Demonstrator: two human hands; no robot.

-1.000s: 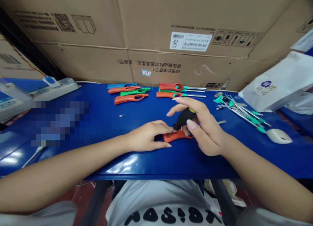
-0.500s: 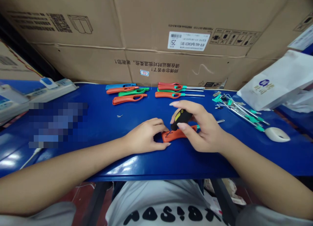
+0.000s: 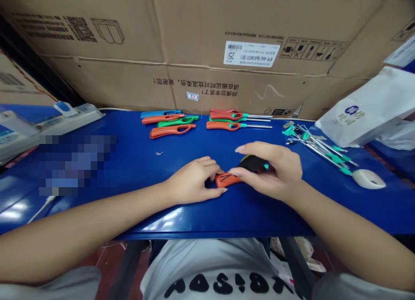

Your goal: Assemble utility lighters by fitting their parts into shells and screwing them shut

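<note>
My left hand (image 3: 196, 181) pinches the handle end of an orange long-neck lighter (image 3: 227, 179) lying on the blue table (image 3: 155, 220). Dark thin lines, perhaps screws or a slot, show on the lighter's upper face. Above the lighter, my right hand (image 3: 275, 170) is wrapped round a stubby screwdriver (image 3: 253, 163) with a black and yellow handle, now tilted low. Its tip cannot be made out, and the right hand covers most of the lighter's front. A few tiny screws (image 3: 159, 153) lie on the table beyond my left hand.
Lighter bodies (image 3: 173, 130) in several colours lie at the back left, and lighters with metal tubes (image 3: 256, 126) at the back centre. Right of them sit loose tubes with green parts (image 3: 324, 148), a white mouse-shaped object (image 3: 368, 179) and a white bag (image 3: 359, 110). A power strip (image 3: 81, 114) stands left.
My right hand has shifted slightly right, and the screwdriver has tipped from steep to nearly flat, away from the lighter's end. My left hand keeps its hold on the lighter.
</note>
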